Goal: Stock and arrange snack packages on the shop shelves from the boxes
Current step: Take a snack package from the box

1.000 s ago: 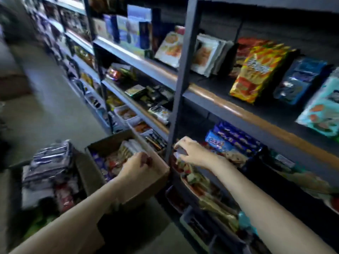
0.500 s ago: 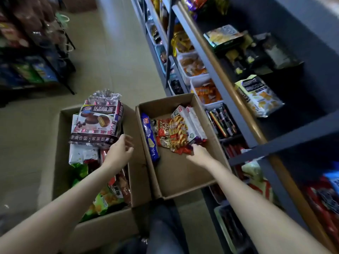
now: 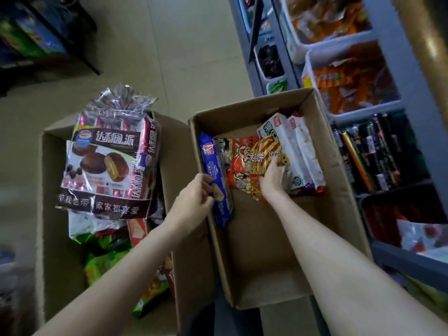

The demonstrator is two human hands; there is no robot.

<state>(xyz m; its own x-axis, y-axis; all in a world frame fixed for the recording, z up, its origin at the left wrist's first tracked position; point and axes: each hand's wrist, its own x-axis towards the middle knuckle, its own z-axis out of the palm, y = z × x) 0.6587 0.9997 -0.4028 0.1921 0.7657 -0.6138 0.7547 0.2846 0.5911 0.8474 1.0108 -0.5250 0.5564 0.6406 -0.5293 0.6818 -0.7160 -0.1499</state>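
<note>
- The open cardboard box (image 3: pixel 254 251) on the floor beside the shelves (image 3: pixel 388 151) holds the remaining packets at its far end.
- Red-and-yellow snack packet (image 3: pixel 257 161): light, crinkly, probably slippery film; best taken by its body. The right hand (image 3: pixel 272 179) has its fingers curled round it.
- Blue biscuit pack (image 3: pixel 214 175): slim, stiffer, contents likely breakable. The left hand (image 3: pixel 194 202) pinches its edge.

A pale beige floor (image 3: pixel 174 44) fills the upper middle of the view. At its top left corner stands a dark rack (image 3: pixel 36 35) with blurred blue and green goods, its black leg (image 3: pixel 91 65) slanting onto the floor.
</note>
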